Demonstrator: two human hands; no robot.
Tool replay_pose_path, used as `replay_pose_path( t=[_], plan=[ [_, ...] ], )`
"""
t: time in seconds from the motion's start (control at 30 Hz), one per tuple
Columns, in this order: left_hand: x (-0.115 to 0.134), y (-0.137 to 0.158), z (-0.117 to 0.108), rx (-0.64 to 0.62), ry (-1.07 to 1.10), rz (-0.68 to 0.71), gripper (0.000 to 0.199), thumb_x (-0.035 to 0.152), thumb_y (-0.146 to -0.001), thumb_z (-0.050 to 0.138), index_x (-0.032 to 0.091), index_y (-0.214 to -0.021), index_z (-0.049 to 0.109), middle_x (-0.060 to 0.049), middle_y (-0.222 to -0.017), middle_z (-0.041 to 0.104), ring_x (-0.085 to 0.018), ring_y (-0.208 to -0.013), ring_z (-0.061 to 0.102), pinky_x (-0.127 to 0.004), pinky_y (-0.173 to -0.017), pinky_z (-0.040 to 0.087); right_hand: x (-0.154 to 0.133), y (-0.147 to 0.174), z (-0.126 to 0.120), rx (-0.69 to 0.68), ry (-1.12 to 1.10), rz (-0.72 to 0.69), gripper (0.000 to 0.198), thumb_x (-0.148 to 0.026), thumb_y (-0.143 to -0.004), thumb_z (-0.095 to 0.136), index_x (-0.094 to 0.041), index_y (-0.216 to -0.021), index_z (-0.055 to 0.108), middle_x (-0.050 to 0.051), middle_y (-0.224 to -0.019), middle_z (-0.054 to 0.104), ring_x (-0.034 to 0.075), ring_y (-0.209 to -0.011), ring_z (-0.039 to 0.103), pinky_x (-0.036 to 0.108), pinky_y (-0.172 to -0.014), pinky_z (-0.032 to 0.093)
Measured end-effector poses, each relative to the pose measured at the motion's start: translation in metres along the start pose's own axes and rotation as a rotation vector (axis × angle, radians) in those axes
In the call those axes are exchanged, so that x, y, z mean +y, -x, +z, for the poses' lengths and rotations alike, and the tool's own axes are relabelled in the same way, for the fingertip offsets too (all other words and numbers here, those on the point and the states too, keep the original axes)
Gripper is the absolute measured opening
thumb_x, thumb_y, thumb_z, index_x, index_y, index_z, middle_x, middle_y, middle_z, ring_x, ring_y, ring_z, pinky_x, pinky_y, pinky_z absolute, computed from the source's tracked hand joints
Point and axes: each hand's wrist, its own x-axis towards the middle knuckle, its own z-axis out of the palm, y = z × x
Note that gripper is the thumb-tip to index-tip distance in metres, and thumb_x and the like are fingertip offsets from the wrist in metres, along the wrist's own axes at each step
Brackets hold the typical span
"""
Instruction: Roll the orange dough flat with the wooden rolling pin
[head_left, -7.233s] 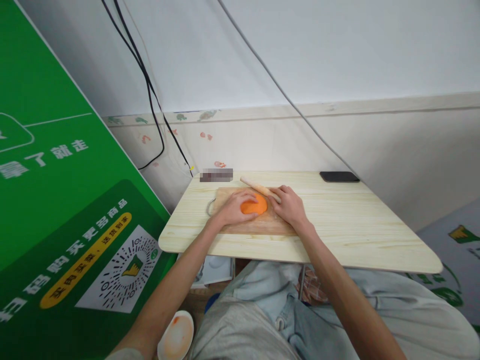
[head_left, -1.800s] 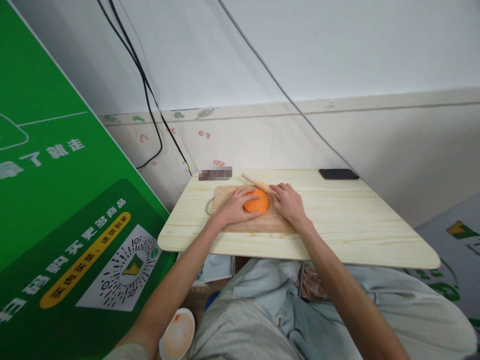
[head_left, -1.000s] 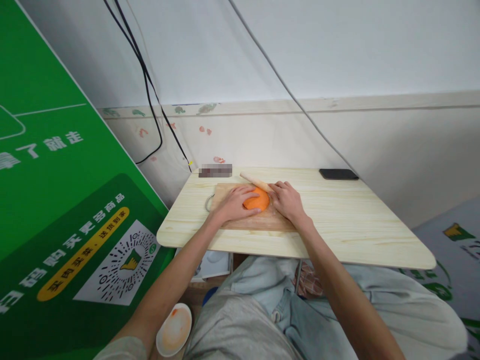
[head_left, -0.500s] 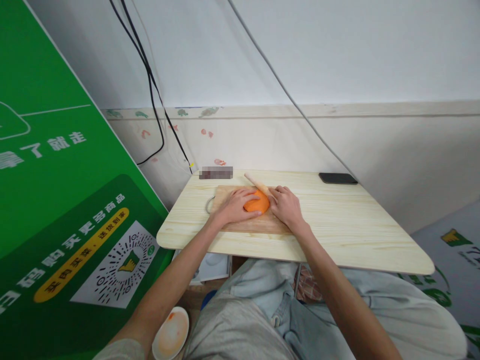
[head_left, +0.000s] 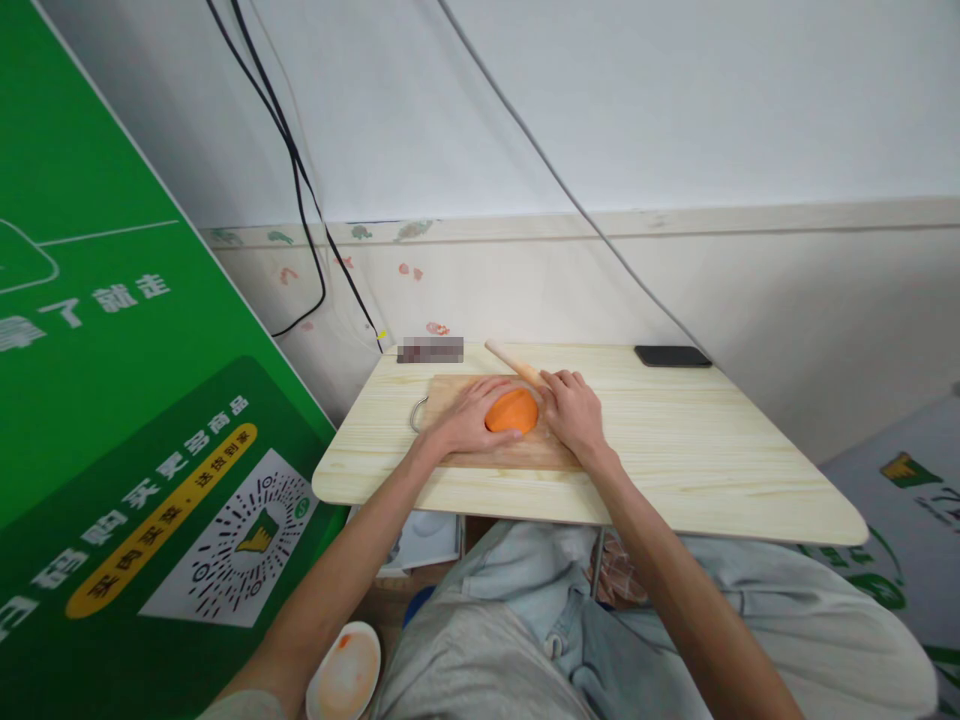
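Observation:
A smooth, rounded lump of orange dough (head_left: 512, 411) rests on the wooden cutting board (head_left: 480, 456). Curled around its left side is my left hand (head_left: 474, 415), thumb along the near edge and fingers at the far edge. My right hand (head_left: 573, 410) is closed round one end of a slim wooden rolling pin (head_left: 513, 362), just right of the dough. The pin slants away to the far left, over the board's back edge. Its near end is hidden in my fist.
The board lies on a pale wooden table (head_left: 697, 450). A black phone (head_left: 673, 356) lies at the back right and a blurred-out object (head_left: 430, 350) at the back left. Below the table's left side is a white bowl (head_left: 345, 668) with orange smears. A green panel (head_left: 150, 400) stands at left.
My left fingers have shifted from over the dough's top to its far edge, so more of the dough shows. The rolling pin stays in my right hand, nearly unmoved.

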Motion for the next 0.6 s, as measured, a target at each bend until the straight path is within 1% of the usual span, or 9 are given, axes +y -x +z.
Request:
replay_pose_path(
  t=[0.1, 0.2, 0.3, 0.47, 0.6],
  plan=[
    [0.0018, -0.0010, 0.0010, -0.052, -0.045, -0.075, 0.081, 0.058, -0.090, 0.076, 0.026, -0.159, 0.050, -0.013, -0.165, 0.054, -0.034, -0.156, 0.046, -0.057, -0.135, 0.030, -0.0006, -0.0002, -0.0008, -0.021, 0.001, -0.005, 0.041, -0.026, -0.111, 0.044, -0.018, -0.143, 0.068, 0.013, -0.126, 0.074, 0.028, -0.118, 0.060, 0.037, -0.095, 0.047],
    [0.0038, -0.0024, 0.0007, -0.067, -0.055, -0.110, 0.080, 0.060, -0.090, 0.076, 0.026, -0.157, 0.052, -0.012, -0.163, 0.056, -0.034, -0.154, 0.048, -0.056, -0.134, 0.032, -0.0006, -0.0002, -0.0016, -0.032, -0.002, -0.002, 0.042, -0.025, -0.112, 0.042, -0.017, -0.144, 0.067, 0.013, -0.126, 0.074, 0.028, -0.118, 0.060, 0.038, -0.096, 0.047],
    [0.0058, -0.0036, -0.0008, -0.050, -0.039, -0.119, 0.077, 0.059, -0.089, 0.077, 0.025, -0.155, 0.053, -0.012, -0.161, 0.058, -0.034, -0.151, 0.051, -0.055, -0.132, 0.034, 0.0003, 0.0000, -0.0012, -0.033, -0.013, -0.013, 0.043, -0.025, -0.111, 0.042, -0.017, -0.144, 0.067, 0.014, -0.127, 0.074, 0.029, -0.118, 0.060, 0.038, -0.096, 0.048],
    [0.0077, -0.0043, -0.0019, -0.036, -0.056, -0.116, 0.073, 0.055, -0.087, 0.079, 0.029, -0.151, 0.055, -0.010, -0.157, 0.060, -0.033, -0.148, 0.053, -0.054, -0.130, 0.038, 0.0017, 0.0000, 0.0008, -0.017, -0.038, -0.020, 0.041, -0.026, -0.110, 0.043, -0.020, -0.142, 0.068, 0.013, -0.125, 0.074, 0.029, -0.117, 0.060, 0.037, -0.096, 0.048],
    [0.0086, -0.0033, -0.0023, -0.046, -0.097, -0.108, 0.074, 0.061, -0.087, 0.079, 0.029, -0.150, 0.056, -0.011, -0.154, 0.060, -0.034, -0.146, 0.052, -0.054, -0.129, 0.038, 0.0021, 0.0000, 0.0011, -0.010, -0.049, -0.015, 0.041, -0.027, -0.111, 0.043, -0.020, -0.142, 0.068, 0.013, -0.124, 0.074, 0.029, -0.117, 0.060, 0.037, -0.095, 0.048]
  ],
)
